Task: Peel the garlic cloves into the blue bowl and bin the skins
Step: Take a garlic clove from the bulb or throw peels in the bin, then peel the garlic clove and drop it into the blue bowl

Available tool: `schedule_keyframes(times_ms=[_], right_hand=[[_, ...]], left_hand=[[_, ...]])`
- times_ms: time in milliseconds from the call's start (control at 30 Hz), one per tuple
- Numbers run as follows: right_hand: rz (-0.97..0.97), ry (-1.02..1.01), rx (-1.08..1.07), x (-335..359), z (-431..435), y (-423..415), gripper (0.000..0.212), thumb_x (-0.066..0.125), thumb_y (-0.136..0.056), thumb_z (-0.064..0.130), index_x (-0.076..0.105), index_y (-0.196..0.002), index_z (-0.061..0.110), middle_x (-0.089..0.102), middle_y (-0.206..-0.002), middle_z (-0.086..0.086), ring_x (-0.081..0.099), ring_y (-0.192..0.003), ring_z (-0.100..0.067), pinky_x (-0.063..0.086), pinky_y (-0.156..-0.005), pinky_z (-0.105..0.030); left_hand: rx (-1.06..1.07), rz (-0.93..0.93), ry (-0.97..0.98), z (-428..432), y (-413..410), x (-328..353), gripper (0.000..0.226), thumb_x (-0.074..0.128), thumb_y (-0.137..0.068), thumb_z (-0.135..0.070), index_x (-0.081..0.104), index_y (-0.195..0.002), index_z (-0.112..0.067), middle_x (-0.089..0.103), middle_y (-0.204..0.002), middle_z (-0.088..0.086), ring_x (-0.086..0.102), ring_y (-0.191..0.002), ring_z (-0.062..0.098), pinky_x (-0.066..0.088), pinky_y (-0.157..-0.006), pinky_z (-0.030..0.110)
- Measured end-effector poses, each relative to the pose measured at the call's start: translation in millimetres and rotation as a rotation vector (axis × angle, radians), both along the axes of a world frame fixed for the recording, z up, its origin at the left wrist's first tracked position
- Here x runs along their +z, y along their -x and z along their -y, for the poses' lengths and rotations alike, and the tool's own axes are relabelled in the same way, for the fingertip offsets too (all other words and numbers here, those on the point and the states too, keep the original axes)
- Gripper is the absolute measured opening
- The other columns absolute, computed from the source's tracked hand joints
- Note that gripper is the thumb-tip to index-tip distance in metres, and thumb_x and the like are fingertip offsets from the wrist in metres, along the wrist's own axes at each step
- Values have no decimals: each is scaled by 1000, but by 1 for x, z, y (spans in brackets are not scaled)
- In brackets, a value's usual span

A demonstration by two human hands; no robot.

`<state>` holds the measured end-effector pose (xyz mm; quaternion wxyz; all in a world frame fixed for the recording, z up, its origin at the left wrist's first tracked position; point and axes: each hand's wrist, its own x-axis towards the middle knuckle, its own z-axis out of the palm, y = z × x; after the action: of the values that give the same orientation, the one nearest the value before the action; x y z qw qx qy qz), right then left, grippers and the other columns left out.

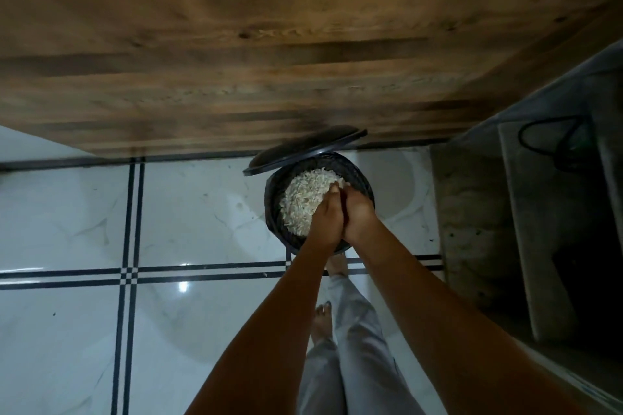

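the bin stands on the tiled floor, just in front of a wooden panel. its lid is raised and tilted back towards the panel. the bin is lined in black and filled close to the rim with pale garlic skins.

left hand and right hand are pressed side by side over the near half of the bin, backs up, fingers pointing down onto the pile. the fingertips touch the skins. the palms and the curl of the fingers are hidden, so it cannot be told whether either hand holds anything.

one bare foot is at the base of the bin; the other foot is on the floor behind it. a concrete ledge stands to the right.
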<state>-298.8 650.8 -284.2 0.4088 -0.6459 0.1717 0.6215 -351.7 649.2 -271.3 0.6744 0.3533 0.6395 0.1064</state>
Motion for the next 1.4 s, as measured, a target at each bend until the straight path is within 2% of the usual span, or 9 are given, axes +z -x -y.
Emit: schedule_keyframes(times_ms=[100,200,333,433,533,667,800,1167,1400], right_hand=[[-118,-47,-117,-7,3,-7,32,39,-100,30,56,-115,9,57,-110,-7,45,-128,-26,33,-105,-36],[-35,-51,-37,5,7,-9,37,43,-99,27,50,-130,8,52,-131,-7,42,-131,-22,29,-109,-37],[33,-138,-86,46,15,-17,35,40,-100,16,45,-133,4,46,-140,-12,43,-129,-26,33,-102,-34],[109,-218,-166,97,37,-27,17,44,-97,7,52,-112,4,48,-135,-23,46,-126,-36,35,-107,-42],[188,-297,-257,153,73,-46,28,45,-98,10,49,-124,0,52,-132,-21,55,-115,-33,43,-99,-38],[302,-360,-472,226,150,-90,31,43,-99,13,50,-127,3,59,-121,-11,59,-107,-30,46,-88,-36],[451,-421,-765,287,251,-141,15,46,-95,9,58,-104,6,64,-87,-10,58,-69,-22,48,-68,-33],[764,-488,-1264,357,563,-223,14,44,-97,14,55,-105,9,64,-94,-7,63,-79,-20,47,-72,-30],[807,-388,-1335,346,713,-255,16,44,-97,15,58,-104,12,65,-97,-5,62,-78,-13,40,-66,-25]], left_hand=[[-109,-89,28,-8,6,-7,49,23,-103,-35,30,-147,-14,34,-149,14,37,-134,28,29,-112,38],[-73,-196,-24,-13,12,1,46,31,-102,-23,29,-147,-10,33,-150,13,35,-136,29,28,-109,34],[18,-156,-190,-10,23,37,20,50,-91,-2,69,-99,-3,67,-108,18,61,-98,30,48,-93,37],[108,-57,-212,-1,17,85,16,62,-85,-2,64,-75,-14,67,-79,8,63,-79,23,54,-81,38],[94,80,-222,17,-10,140,13,63,-88,-8,62,-77,-15,63,-75,3,61,-72,17,53,-71,27],[-88,253,-255,70,-74,202,12,51,-94,-7,62,-98,-6,61,-76,2,58,-64,12,48,-58,20],[-400,398,-246,149,-152,249,13,49,-95,-11,59,-89,-14,61,-76,0,56,-62,9,45,-50,15],[-1156,665,-190,447,-289,317,16,49,-95,-8,58,-83,-16,60,-79,1,54,-63,10,41,-50,16],[-1313,665,-89,606,-334,315,16,50,-95,-9,58,-83,-16,64,-60,-4,57,-46,3,42,-44,16]])
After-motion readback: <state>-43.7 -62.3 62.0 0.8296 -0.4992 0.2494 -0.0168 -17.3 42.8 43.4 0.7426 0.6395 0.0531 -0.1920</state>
